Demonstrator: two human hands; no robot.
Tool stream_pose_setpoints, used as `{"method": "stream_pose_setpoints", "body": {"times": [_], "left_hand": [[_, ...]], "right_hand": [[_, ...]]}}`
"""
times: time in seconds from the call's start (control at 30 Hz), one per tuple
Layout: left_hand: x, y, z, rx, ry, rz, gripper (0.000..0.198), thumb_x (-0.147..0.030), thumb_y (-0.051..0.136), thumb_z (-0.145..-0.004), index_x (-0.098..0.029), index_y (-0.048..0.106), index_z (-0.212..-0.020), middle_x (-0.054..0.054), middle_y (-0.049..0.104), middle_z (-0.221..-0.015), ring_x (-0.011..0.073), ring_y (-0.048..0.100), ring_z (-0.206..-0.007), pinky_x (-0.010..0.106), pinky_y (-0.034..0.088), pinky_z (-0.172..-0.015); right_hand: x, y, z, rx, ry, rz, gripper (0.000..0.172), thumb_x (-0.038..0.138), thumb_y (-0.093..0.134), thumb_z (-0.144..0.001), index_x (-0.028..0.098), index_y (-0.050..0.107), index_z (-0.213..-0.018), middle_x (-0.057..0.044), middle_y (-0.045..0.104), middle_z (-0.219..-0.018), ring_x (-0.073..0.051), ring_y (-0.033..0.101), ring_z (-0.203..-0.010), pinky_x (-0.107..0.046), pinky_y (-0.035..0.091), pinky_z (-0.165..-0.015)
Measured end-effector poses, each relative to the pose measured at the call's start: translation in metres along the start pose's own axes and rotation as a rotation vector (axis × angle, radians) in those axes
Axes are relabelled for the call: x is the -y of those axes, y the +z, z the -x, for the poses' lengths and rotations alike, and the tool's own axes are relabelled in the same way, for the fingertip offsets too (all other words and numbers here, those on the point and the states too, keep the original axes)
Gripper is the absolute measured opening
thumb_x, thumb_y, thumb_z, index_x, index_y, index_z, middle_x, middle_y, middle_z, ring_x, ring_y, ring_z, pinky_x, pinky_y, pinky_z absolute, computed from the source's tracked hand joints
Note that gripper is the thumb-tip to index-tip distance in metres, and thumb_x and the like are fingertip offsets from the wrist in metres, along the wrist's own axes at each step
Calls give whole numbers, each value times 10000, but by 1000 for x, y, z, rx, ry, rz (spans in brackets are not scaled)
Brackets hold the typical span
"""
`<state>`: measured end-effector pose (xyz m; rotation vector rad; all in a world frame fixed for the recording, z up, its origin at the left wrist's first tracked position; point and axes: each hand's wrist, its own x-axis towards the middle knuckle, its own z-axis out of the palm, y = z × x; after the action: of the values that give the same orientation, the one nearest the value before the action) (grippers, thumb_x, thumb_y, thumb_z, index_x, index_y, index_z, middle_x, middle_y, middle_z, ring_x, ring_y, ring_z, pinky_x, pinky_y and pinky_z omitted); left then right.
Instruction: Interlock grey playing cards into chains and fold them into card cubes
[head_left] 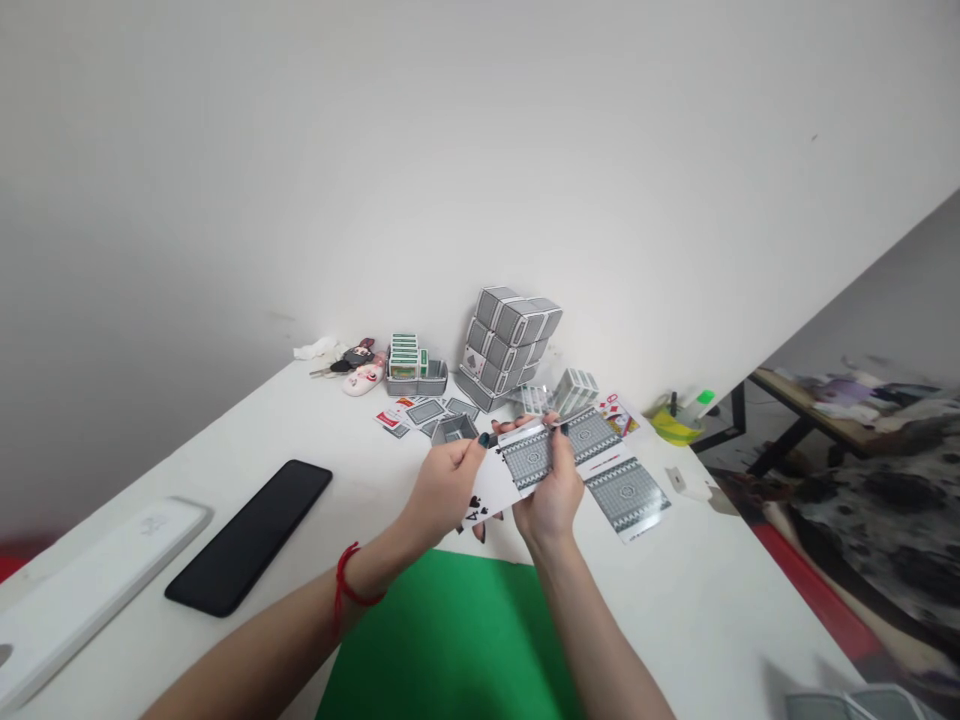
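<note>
My left hand (454, 482) pinches a white playing card (493, 490) with black spade marks, its thumb on top. Touching that card's right side, my right hand (553, 490) grips a grey-backed playing card (527, 458) under its thumb. More grey-backed cards (592, 434) show just right of the right thumb; whether they are held or lying on the table I cannot tell. A single large card (628, 497) lies face down on the table to the right. Beyond my hands stands a stacked block of folded grey cards (504, 345), with a small folded card tray (454, 430) nearer.
At the back left sit a grey card box (417, 382) with green-edged packs and a pink trinket (365, 378). A black phone (251, 535) and a long white object (105, 590) lie left. Green sheet (450, 640) covers the front. A yellow holder (676, 425) stands right.
</note>
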<state>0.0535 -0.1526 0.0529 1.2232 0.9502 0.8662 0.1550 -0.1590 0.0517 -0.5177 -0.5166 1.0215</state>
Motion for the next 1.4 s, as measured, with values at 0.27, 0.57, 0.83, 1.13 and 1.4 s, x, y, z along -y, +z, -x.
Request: {"method": "stream_pose_setpoints", "body": {"times": [0.27,0.57,0.83,1.13,1.4], "left_hand": [[7,0,-1,385,-71,303,315,-393,440,-809,-112,529,-699,72,656,-561,60,416,-269,171,255,-274],[9,5,9,179,127,-70,334,-361,359,-888,-169,437,-627,-62,451,-304,47,318,-210,153,245,-293],[11,9,11,118,167,-107,325,-324,348,-892,-178,418,-611,-68,419,-279,56,327,-232,157,286,-332],[11,6,14,160,168,-97,345,-372,353,-894,-167,450,-634,-69,429,-287,56,315,-231,163,285,-332],[17,7,12,73,205,-131,365,-364,355,-894,-178,411,-585,-70,402,-284,58,334,-255,162,298,-344]], "right_hand": [[11,-6,-10,6,-86,-15,115,324,542,-765,233,521,-832,42,638,-731,-156,635,-707,-435,485,-833],[9,-2,-6,27,-63,-19,84,307,531,-782,231,531,-817,36,646,-729,-158,642,-728,-423,486,-841],[10,-2,-6,39,-39,-45,85,306,531,-783,227,532,-816,28,645,-728,-167,645,-754,-423,487,-838],[15,-2,-7,0,-8,-54,75,292,548,-764,223,539,-794,35,635,-691,-147,630,-674,-427,467,-878],[10,-1,-6,0,-35,-55,66,287,530,-779,229,529,-811,36,643,-710,-160,642,-729,-418,485,-847]]}}
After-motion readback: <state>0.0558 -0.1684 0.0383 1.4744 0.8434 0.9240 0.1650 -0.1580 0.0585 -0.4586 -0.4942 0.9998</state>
